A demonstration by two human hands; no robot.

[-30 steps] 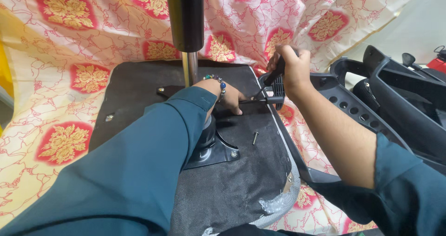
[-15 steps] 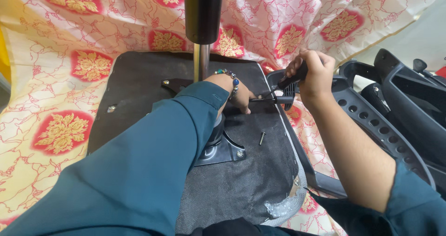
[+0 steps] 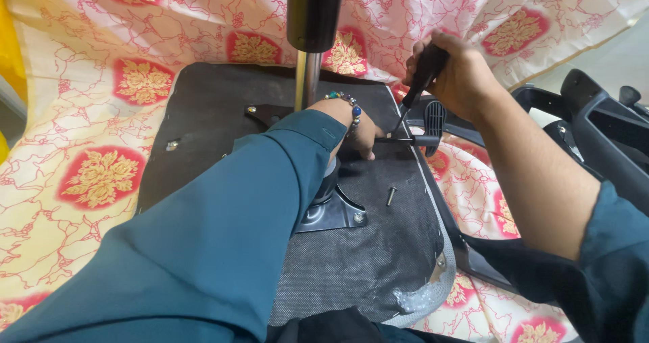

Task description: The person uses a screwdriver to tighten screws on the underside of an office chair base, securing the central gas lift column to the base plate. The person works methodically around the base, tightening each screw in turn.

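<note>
Roughly mid-assembly: upturned black fabric-covered chair seat (image 3: 378, 248) lies underside up on a pink-and-cream floral cloth (image 3: 101, 174). Black metal mounting plate (image 3: 334, 214) with the chrome gas-lift column (image 3: 307, 79) already sits on it, one bolt head visible at its corner. Loose short steel screw (image 3: 391, 196) lies on the seat just beside the plate, not yet driven. Right hand (image 3: 456, 79), grip pressed together round a black-handled screwdriver (image 3: 422, 79), tip down at the black plastic armrest bracket (image 3: 426, 130) on the seat's edge. Left hand (image 3: 358, 130), wearing a beaded bracelet, rests by that bracket; cannot tell if its fingers pinch anything, the sleeve hides them. More black chair parts (image 3: 602, 127) wait to the right. Clear plastic wrap scrap (image 3: 419, 296) clings to the seat's near edge. No labels or signs visible.
</note>
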